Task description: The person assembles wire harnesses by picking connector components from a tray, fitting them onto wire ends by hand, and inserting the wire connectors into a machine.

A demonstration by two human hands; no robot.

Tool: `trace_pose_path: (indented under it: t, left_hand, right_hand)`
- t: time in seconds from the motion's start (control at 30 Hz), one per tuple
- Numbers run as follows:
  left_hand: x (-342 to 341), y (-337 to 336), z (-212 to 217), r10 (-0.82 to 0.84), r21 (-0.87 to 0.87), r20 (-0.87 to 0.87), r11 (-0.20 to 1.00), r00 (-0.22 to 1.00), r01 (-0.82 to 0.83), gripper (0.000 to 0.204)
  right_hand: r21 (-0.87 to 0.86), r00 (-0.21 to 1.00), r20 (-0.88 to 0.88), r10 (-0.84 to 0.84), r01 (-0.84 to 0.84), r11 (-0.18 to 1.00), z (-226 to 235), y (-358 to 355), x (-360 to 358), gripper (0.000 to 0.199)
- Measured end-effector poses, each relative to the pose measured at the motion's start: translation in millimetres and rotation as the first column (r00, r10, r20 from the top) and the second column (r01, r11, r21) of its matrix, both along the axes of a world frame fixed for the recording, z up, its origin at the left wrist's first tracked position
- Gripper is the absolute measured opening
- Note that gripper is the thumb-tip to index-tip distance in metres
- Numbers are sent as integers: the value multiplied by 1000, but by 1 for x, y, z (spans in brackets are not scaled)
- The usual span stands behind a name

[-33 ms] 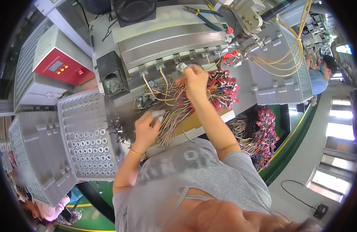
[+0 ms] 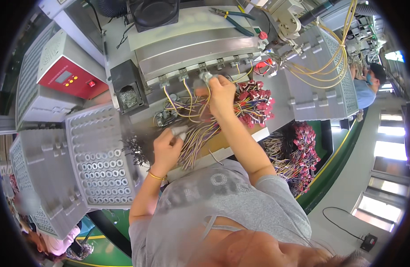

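My right hand [image 2: 222, 97] reaches to the row of small metal clips [image 2: 183, 73] along the steel fixture [image 2: 191, 55]. Its covered fingertips are pinched on a thin wire [image 2: 209, 92] at the middle clips. Motion smears the fingertips, so the wire's end is hidden. My left hand [image 2: 166, 150], white covers on its fingertips, is closed in a pinch at the left side of the wire bundle [image 2: 198, 141]; what it pinches is not clear. Several other clips hold yellow and white wires. Dark red connectors [image 2: 257, 102] end the bundle at the right.
Pliers [image 2: 234, 20] lie on top of the fixture. A black box [image 2: 128, 86] stands left, near a red-fronted control unit [image 2: 68, 76]. A tray of ring-shaped parts [image 2: 100, 169] leans at the left. More wire harnesses [image 2: 298, 153] hang at the right. Two other people are farther off.
My right hand has shifted slightly left along the clips, with its fingers still pinched. My left hand has barely moved.
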State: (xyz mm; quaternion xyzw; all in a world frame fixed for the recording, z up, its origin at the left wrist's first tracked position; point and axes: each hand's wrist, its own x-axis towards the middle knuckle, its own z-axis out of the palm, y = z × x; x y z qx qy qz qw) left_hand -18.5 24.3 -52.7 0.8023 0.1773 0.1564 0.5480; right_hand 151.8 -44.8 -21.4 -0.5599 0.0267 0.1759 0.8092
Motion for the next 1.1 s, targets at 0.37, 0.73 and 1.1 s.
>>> trace_pose_path:
  t: [0.37,0.73,1.1]
  left_hand:
    - [4,2,-8,-119,396,98,916,988,71,23]
    - [-26,24,25,-78,264,-104,959,992,103,22]
    - [-41,31,37,63,556,292,800,954,-223,20]
  right_hand:
    - [-126,964,204,168,-144,981,-3,-5,19,24]
    - [-799,675,459,578,29,601,7,-27,33,23]
    - [-711,220,359,907,-565,419,1,-25,-64,24]
